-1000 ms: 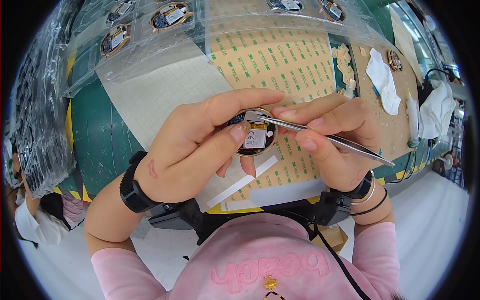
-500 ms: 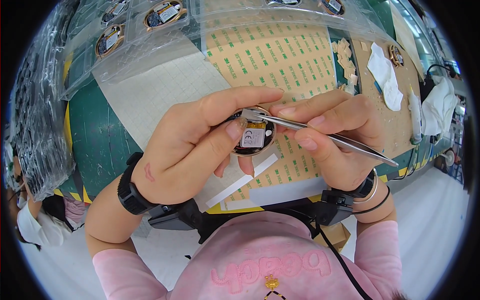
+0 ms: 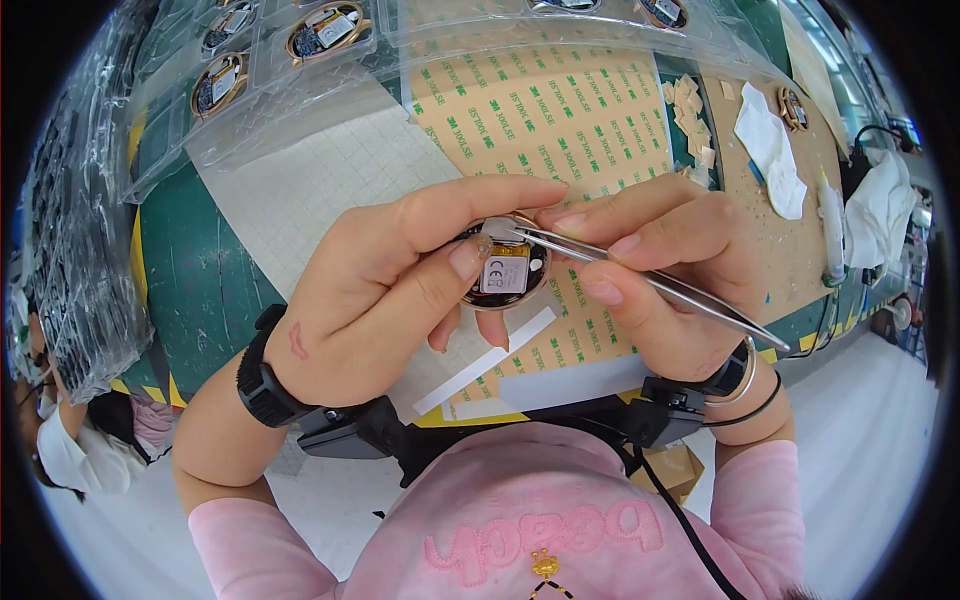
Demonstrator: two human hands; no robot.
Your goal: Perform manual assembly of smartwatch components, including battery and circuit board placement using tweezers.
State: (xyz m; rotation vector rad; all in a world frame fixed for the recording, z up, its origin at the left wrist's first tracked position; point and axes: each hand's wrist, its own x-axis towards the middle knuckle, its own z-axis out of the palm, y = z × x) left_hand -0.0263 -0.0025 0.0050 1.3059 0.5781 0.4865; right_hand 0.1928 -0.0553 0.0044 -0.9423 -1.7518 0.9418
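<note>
My left hand (image 3: 390, 270) grips a round, open watch case (image 3: 508, 275) by its rim, thumb on the near side and index finger curved over the far side. Inside the case show a silver battery, dark circuitry and a gold-coloured strip. My right hand (image 3: 670, 260) pinches a pair of metal tweezers (image 3: 660, 283) slantwise. Their tips reach into the upper part of the case, at a small light-grey piece (image 3: 500, 231) close to my left thumb. Whether the tips are closed on that piece I cannot tell.
Tan adhesive sheets (image 3: 545, 110) and a gridded pale sheet (image 3: 310, 170) lie on the green mat (image 3: 185, 250). A clear plastic tray (image 3: 270, 95) with more open watch cases (image 3: 328, 32) stands at the back. Small tan squares (image 3: 690, 120) and a white cloth (image 3: 770, 150) lie on the right.
The rear end of the tweezers has dropped slightly toward me and to the left, with small shifts in my right fingers. My left hand keeps the watch case almost still.
</note>
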